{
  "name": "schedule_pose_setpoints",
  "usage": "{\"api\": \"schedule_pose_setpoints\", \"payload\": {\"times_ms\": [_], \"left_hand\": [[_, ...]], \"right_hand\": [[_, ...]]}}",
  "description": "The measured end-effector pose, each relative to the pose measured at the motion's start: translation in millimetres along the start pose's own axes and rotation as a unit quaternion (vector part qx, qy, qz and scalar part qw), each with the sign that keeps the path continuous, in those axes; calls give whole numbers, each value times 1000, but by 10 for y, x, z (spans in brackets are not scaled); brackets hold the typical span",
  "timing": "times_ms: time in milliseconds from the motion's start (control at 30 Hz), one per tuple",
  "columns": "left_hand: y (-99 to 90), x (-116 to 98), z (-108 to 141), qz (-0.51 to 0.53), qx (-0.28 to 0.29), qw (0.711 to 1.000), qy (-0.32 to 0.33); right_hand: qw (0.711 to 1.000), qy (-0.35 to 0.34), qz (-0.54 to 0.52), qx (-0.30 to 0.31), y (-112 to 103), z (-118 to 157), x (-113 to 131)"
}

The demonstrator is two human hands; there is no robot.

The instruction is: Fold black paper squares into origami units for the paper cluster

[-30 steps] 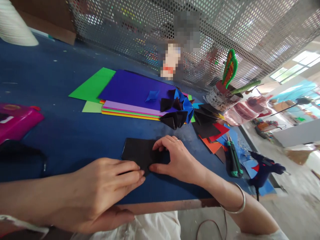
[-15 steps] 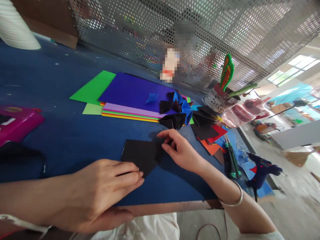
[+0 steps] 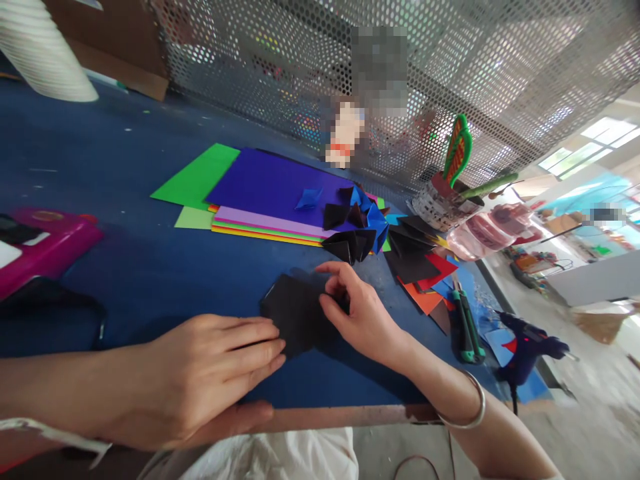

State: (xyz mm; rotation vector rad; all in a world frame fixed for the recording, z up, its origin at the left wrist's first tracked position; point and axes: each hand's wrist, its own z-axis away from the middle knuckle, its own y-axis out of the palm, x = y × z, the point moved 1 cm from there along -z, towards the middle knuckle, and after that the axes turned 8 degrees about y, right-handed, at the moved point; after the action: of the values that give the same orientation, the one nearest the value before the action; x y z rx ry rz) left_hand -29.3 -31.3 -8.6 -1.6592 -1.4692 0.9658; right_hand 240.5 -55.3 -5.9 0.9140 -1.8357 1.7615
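Observation:
A folded sheet of black paper (image 3: 296,312) lies on the blue tabletop (image 3: 150,280) in front of me. My left hand (image 3: 220,367) rests palm down at its lower left, fingers stretched out and tips touching the paper's edge. Above the paper's right side, my right hand (image 3: 357,310) has its thumb and curled fingers at the edge, with the index finger reaching out leftward. Shadow partly hides where they meet the paper. Just beyond, folded black paper pieces (image 3: 349,245) and blue ones (image 3: 376,227) sit grouped together.
Behind lies a stack of coloured sheets, purple (image 3: 280,177) and green (image 3: 200,177). At right are black and red paper scraps (image 3: 440,270), a green utility knife (image 3: 467,323), a hot glue gun (image 3: 530,343), a pot (image 3: 440,200) and a pink bottle (image 3: 493,230). A magenta tool (image 3: 55,243) lies left.
The black paper has turned and shifted slightly right, with a corner now pointing upward. My right hand stays at its right edge; my left fingers lie flat at its lower left.

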Motion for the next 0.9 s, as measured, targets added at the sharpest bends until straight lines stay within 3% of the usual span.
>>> {"api": "schedule_pose_setpoints", "payload": {"times_ms": [233, 467, 633, 700, 800, 900], "left_hand": [[40, 32, -74, -164, -101, 981, -16], [-41, 41, -85, -184, -95, 978, 4], [50, 71, 7, -165, -91, 982, -18], [121, 91, 42, -156, -117, 981, -21], [213, 119, 73, -148, -154, 977, -26], [248, 132, 83, -149, -145, 978, -26]], "right_hand": [[999, 17, -22, -22, -12, 102, 139], [998, 18, -58, -24, 48, 94, 47], [999, -48, 2, -19, 70, 108, 16], [996, -82, 39, -25, 78, 98, 3], [982, -150, 104, -51, 70, 84, -14], [960, -221, 151, -81, 37, 93, -8]]}}
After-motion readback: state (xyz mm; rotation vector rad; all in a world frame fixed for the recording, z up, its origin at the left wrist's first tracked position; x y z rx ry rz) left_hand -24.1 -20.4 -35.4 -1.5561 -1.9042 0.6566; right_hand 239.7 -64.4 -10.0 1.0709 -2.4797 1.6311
